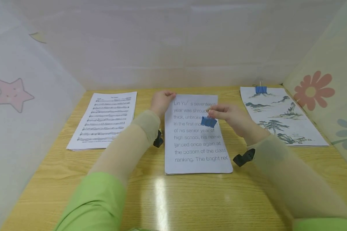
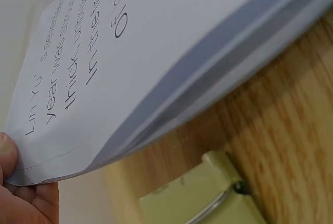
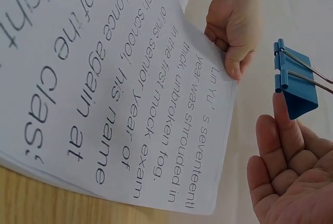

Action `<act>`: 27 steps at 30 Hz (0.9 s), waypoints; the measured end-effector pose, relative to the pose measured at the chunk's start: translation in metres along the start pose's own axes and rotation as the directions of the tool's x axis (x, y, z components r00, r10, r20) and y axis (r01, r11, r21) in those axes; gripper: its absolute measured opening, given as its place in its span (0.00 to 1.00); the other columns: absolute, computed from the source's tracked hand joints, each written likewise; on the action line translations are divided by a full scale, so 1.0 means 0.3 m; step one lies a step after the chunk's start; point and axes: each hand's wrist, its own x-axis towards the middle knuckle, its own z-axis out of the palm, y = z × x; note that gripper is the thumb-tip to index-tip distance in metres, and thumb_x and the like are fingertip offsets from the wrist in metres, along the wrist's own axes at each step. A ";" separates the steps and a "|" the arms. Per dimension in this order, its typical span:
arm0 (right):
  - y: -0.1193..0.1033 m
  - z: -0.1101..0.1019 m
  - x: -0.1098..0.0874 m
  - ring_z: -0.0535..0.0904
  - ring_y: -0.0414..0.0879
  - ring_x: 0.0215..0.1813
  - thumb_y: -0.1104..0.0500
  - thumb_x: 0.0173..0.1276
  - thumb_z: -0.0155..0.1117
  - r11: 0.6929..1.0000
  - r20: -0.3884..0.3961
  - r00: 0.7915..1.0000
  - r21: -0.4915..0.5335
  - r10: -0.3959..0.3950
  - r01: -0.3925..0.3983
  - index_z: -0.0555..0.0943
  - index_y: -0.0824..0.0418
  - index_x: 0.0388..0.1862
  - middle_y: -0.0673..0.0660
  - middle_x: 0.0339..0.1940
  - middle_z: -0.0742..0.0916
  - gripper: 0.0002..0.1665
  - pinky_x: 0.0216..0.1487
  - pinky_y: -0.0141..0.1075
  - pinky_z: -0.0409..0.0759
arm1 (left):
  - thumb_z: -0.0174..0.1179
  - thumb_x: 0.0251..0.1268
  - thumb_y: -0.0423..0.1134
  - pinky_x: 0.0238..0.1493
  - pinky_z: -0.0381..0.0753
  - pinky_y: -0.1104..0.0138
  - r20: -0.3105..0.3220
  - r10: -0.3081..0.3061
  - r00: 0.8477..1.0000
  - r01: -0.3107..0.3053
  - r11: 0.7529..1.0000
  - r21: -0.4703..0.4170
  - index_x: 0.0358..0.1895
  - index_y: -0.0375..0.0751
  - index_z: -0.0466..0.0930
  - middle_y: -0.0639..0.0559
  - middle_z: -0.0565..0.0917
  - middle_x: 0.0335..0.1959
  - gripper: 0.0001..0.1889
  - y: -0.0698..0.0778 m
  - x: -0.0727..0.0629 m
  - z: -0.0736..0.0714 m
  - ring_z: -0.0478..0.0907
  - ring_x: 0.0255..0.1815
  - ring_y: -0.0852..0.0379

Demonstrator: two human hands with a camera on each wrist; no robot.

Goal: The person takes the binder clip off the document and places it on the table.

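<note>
My left hand [image 1: 161,102] pinches the top left corner of a stack of printed text sheets [image 1: 191,165], thumb on top and fingers underneath. In the left wrist view, the stack's near edge is lifted off the table with its layers slightly apart. My right hand [image 1: 235,119] holds a blue binder clip [image 1: 209,122] by its wire handles, above the upper right part of the text. The right wrist view has this clip [image 3: 301,81] beyond the top edge of the sheets, gripping no paper; its handles run out of frame there.
A yellow-green binder clip [image 2: 203,193] lies on the wooden table [image 1: 196,199] beside the stack. Sheet music [image 1: 104,118] lies at the left. At the right are ink landscape sheets [image 1: 277,112] with a blue binder clip [image 1: 261,89] on their top edge. Fabric walls [image 1: 176,48] enclose the table.
</note>
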 end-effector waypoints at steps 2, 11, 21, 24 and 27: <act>0.012 0.002 0.001 0.62 0.59 0.71 0.49 0.71 0.60 1.000 0.004 1.000 0.003 0.006 -0.006 0.73 0.70 0.62 0.67 0.61 0.77 0.31 0.71 0.62 0.46 | 0.57 0.70 0.47 0.61 0.69 0.63 0.004 0.001 1.000 -0.001 1.000 0.014 0.51 0.49 0.84 0.54 0.83 0.52 0.13 -0.007 0.006 0.008 0.74 0.56 0.56; 0.047 0.019 0.011 0.52 0.58 0.76 0.48 0.70 0.61 0.998 0.039 0.998 0.029 0.057 -0.058 0.73 0.69 0.63 0.64 0.65 0.75 0.32 0.71 0.62 0.41 | 0.56 0.71 0.46 0.61 0.70 0.62 0.028 -0.030 0.999 0.029 0.999 0.045 0.54 0.48 0.82 0.53 0.81 0.54 0.14 -0.036 0.026 0.031 0.74 0.56 0.56; 0.073 0.040 0.017 0.55 0.60 0.74 0.44 0.68 0.61 0.997 0.059 0.995 -0.005 0.076 -0.076 0.74 0.67 0.63 0.62 0.66 0.74 0.34 0.71 0.63 0.43 | 0.54 0.73 0.43 0.64 0.68 0.61 0.032 -0.040 0.999 0.037 0.995 0.089 0.56 0.43 0.80 0.48 0.79 0.58 0.15 -0.059 0.035 0.030 0.72 0.62 0.51; 0.084 0.046 0.021 0.58 0.61 0.73 0.44 0.68 0.61 0.994 0.063 0.992 -0.006 0.106 -0.106 0.74 0.67 0.63 0.64 0.66 0.74 0.34 0.71 0.63 0.45 | 0.53 0.73 0.43 0.64 0.68 0.60 0.050 -0.069 0.996 0.065 0.995 0.081 0.59 0.40 0.78 0.47 0.78 0.59 0.17 -0.059 0.028 0.027 0.71 0.62 0.50; 0.097 0.047 0.021 0.61 0.61 0.70 0.43 0.69 0.61 0.988 0.053 0.987 -0.028 0.152 -0.151 0.73 0.65 0.63 0.63 0.66 0.74 0.34 0.70 0.62 0.48 | 0.53 0.72 0.45 0.67 0.65 0.59 0.104 -0.130 0.986 0.123 0.990 0.075 0.64 0.40 0.73 0.47 0.74 0.64 0.21 -0.052 0.021 0.023 0.67 0.66 0.48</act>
